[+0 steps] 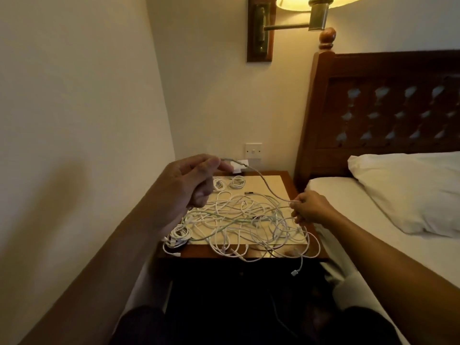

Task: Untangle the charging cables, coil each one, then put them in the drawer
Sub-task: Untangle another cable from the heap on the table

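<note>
Head view: nearest the camera, a white connector (295, 272) hangs off the near edge of the table (199, 252) on a strand that drops from the tangle of white charging cables (239, 220). The tangle sprawls loose over most of the pale tabletop, and several loops spill over the near rim. At the near left corner lies a coiled cable (178, 236), partly over the edge. Above the right side of the tangle, the right hand (311, 209) has its fingers curled round a grey cable (267, 186), gripping it just beside the bed (348, 220). That cable arcs up and to the left, clear of the table, to the left hand (189, 180), which is raised above the far left corner and pinches the cable's end between thumb and fingertips. Beneath that hand, at the far left of the tabletop, sit two small coils (236, 182), close together, with a small dark object (249, 192) near them. On the far wall is a white switch plate (253, 150). To the right a pillow (408, 190) rests against a dark wooden headboard (388, 103), and a lit wall lamp (298, 11) hangs above.
</note>
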`<state>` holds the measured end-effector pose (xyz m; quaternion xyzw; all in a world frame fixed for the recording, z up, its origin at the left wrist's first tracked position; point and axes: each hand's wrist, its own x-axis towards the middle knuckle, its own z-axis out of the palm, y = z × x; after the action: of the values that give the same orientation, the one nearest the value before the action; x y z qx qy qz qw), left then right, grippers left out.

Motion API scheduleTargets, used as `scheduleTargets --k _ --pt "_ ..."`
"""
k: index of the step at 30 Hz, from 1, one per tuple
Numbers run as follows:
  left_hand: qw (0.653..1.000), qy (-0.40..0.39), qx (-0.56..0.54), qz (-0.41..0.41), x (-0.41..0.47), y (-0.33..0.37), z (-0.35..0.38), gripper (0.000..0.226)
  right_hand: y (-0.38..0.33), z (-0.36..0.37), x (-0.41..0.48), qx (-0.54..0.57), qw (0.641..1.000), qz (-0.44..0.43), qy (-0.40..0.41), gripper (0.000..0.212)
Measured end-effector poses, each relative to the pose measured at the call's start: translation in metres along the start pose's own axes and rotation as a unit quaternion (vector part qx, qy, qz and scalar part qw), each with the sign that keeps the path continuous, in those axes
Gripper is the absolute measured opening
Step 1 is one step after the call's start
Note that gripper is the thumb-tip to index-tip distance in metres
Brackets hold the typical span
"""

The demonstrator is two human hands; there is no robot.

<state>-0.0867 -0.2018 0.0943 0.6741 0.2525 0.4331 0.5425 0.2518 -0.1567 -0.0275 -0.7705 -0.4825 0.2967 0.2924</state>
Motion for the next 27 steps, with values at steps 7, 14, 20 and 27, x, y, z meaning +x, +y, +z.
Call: scheduleTargets --k 7,14,20,27 --pt "0.987 0.056 0.135 -0.065 -0.035 -0.063 -0.013 0.026 0.0 -0.008 0.036 0.082 0.989 -0.054 0.113 0.014" --pt "0.972 0.111 0.18 -0.099 -0.013 -0.106 -0.006 0.025 -0.073 -0.062 0.054 0.043 0.946 -0.255 0.198 0.008" --pt "0.95 0.094 0.279 -0.103 -0.002 -0.123 0.0 0.022 -0.087 -0.079 0.051 0.031 0.89 -0.352 0.288 0.019" --pt "0.893 -0.095 0.411 -0.154 0.004 -0.145 0.012 0.02 -0.1 -0.084 0.03 -0.225 0.912 -0.329 0.099 0.016"
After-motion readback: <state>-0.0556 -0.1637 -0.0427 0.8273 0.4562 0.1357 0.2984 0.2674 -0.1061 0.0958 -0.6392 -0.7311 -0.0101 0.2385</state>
